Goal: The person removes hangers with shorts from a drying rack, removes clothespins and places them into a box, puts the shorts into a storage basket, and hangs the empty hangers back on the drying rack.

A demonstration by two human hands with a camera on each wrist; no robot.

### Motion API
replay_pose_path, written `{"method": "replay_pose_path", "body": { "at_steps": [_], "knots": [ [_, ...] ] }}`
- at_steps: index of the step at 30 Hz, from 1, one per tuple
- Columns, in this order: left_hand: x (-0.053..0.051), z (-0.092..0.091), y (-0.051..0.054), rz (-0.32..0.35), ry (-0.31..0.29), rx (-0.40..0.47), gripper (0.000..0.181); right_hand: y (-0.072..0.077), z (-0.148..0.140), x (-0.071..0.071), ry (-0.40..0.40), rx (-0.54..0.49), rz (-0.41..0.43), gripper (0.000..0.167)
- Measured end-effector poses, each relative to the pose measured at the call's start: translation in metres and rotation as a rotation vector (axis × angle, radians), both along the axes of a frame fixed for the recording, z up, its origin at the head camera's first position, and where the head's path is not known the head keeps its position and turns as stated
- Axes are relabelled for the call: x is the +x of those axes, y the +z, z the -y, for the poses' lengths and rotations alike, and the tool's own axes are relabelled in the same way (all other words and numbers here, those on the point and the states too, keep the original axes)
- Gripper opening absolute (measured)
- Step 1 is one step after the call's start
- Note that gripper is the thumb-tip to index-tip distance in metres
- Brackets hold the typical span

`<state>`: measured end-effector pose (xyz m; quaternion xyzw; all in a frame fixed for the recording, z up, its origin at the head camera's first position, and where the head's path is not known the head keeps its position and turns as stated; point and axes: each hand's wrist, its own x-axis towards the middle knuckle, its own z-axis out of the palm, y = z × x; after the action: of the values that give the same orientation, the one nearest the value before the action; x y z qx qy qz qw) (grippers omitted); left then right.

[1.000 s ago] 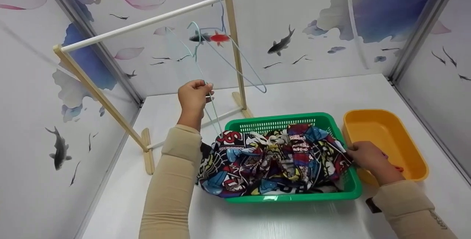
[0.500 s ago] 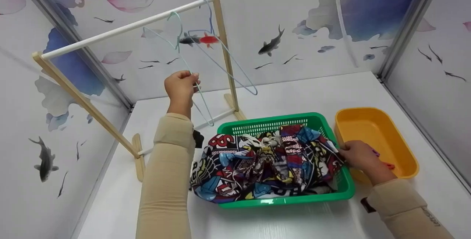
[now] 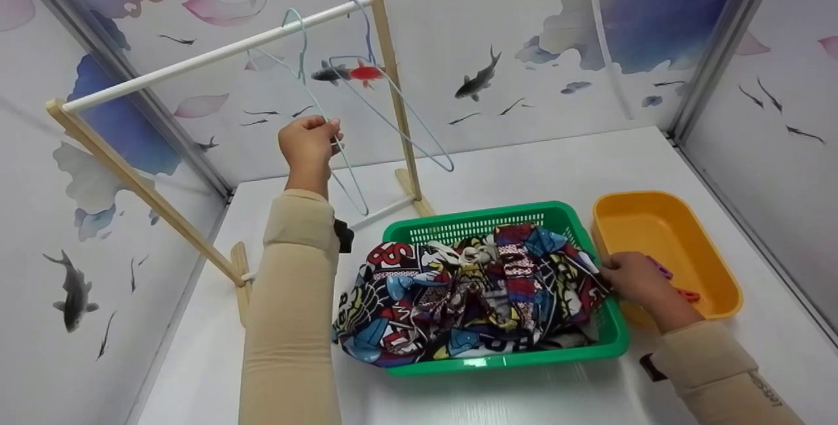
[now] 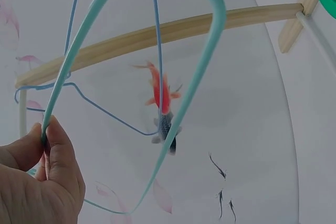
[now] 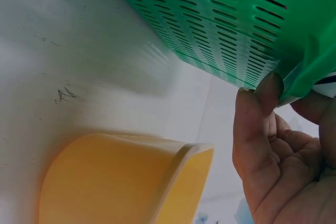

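My left hand (image 3: 308, 143) pinches a mint-green clothes hanger (image 3: 350, 176) by one side, between thumb and fingers. Up at the white rail of the drying rack (image 3: 216, 52) is that hanger's hook; whether it bears on the rail I cannot tell. The left wrist view shows the pinch on the hanger wire (image 4: 94, 9) close up. With my right hand (image 3: 641, 281) I grip the right rim of a green basket (image 3: 504, 361), thumb and fingers on either side of it in the right wrist view. Colourful printed cloth (image 3: 458, 307) fills the basket and spills over its left end.
A blue hanger (image 3: 419, 127) hangs at the rail's far end, beside the wooden post (image 3: 393, 78). Right of the basket stands a yellow tub (image 3: 655, 228) with red (image 3: 687, 295) and purple clips inside. Printed wall panels enclose the white table (image 3: 524, 399).
The left hand has raised the mint-green hanger, and its hook has come up to the rail. Its lower end has lifted away from the cloth. The right hand stays on the basket rim.
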<state>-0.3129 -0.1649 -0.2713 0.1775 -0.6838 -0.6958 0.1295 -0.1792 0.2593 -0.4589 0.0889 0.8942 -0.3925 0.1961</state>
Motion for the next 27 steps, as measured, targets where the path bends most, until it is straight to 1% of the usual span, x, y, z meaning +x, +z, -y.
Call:
{"method": "replay_pose_path", "body": {
  "at_steps": [4, 12, 15, 19, 27],
  "knots": [
    [-0.002, 0.002, 0.0, 0.004, 0.008, 0.006, 0.008, -0.001, 0.001, 0.0, 0.008, 0.013, -0.02, 0.027],
    [-0.01, 0.008, -0.001, 0.014, 0.021, 0.013, 0.007, -0.004, -0.001, 0.0, 0.0, 0.013, -0.053, 0.024],
    [-0.013, 0.011, -0.002, 0.024, 0.028, 0.015, 0.009, -0.004, 0.0, 0.0, -0.005, 0.018, -0.051, 0.023],
    [-0.014, 0.013, -0.004, 0.04, 0.029, 0.016, 0.01, -0.003, 0.001, -0.001, -0.012, 0.022, -0.02, 0.026],
    [-0.018, 0.009, -0.009, 0.062, 0.018, 0.055, 0.014, -0.001, 0.002, 0.0, -0.026, 0.033, -0.018, 0.028]
  ]
}}
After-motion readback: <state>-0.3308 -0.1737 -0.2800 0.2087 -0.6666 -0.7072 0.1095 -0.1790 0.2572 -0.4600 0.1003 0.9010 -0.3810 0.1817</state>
